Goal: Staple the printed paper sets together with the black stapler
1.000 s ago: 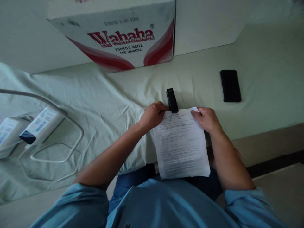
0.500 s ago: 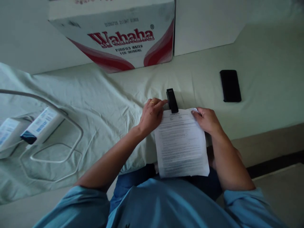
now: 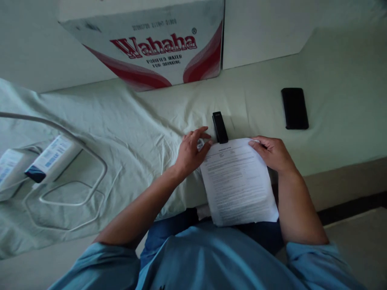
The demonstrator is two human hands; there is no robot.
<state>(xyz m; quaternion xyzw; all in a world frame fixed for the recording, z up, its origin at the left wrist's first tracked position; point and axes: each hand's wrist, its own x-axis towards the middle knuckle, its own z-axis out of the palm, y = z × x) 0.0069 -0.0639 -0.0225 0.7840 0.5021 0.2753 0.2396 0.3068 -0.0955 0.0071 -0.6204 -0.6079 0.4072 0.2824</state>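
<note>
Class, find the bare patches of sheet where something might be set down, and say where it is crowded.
Bare sheet lies between the stapler and the phone, and between the Wahaha box and the left hand. Crowded: the far left, with boxes and cable.

printed paper sheets [image 3: 238,181] flat at bed edge, black stapler [image 3: 219,127] touching top edge

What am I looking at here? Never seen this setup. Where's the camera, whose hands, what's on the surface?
There is no machine: one camera sits on a person's head and looks down at their own bare hands. The left hand rests open at the top left corner of a printed paper sheet; the right hand pinches its top right corner. A black stapler lies just above the sheet on a pale cloth. Further off are a dark phone, a Wahaha water box and small boxes with a white cable.
</note>
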